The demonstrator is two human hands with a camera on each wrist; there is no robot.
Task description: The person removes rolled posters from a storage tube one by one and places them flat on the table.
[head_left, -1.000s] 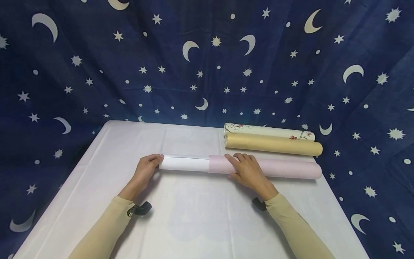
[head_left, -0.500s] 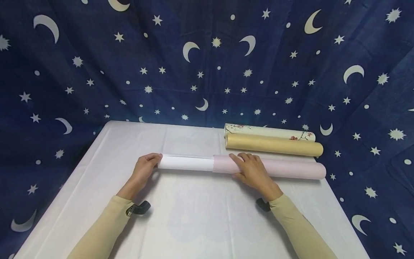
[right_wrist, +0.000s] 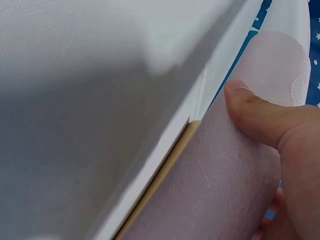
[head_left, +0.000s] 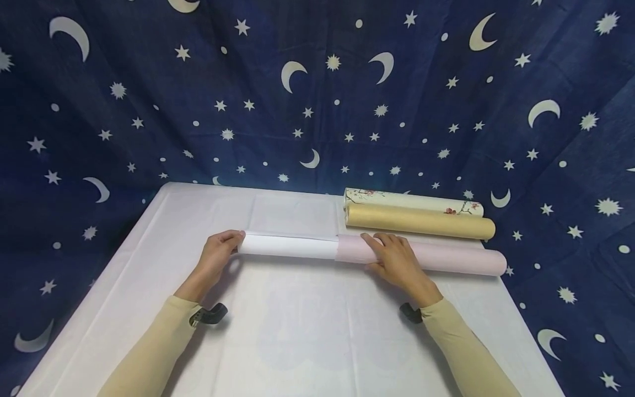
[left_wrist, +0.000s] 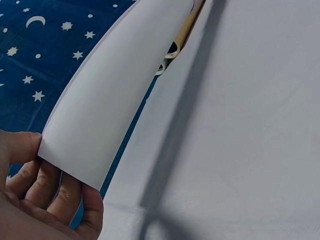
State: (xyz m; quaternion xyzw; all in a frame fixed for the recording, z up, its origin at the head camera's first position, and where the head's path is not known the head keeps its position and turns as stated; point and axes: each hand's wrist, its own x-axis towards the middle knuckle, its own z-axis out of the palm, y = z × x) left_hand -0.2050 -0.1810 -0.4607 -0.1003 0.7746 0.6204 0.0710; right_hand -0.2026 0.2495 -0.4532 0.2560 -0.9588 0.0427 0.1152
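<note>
A pink wallpaper roll (head_left: 461, 259) lies crosswise over the table, with a long rolled white sheet (head_left: 288, 246) sticking out of its left end. My left hand (head_left: 216, 255) pinches the free left end of the white sheet. In the left wrist view the thumb presses on one side of the curved white sheet (left_wrist: 100, 100), and the fingers curl under its edge. Near the roll's left end, my right hand (head_left: 395, 262) grips the pink part. The right wrist view shows the thumb across the textured pink surface (right_wrist: 210, 175), fingers mostly hidden behind it.
Behind the pink roll lie a yellow roll (head_left: 421, 221) and a cream roll (head_left: 412, 202) with red blossoms and branches. The table (head_left: 297, 320) has a white cover. A dark blue curtain (head_left: 317, 82) with moons and stars hangs at the back.
My right hand has moved right with the pink roll, and my left hand has shifted slightly left. A longer stretch of the white sheet shows between them.
</note>
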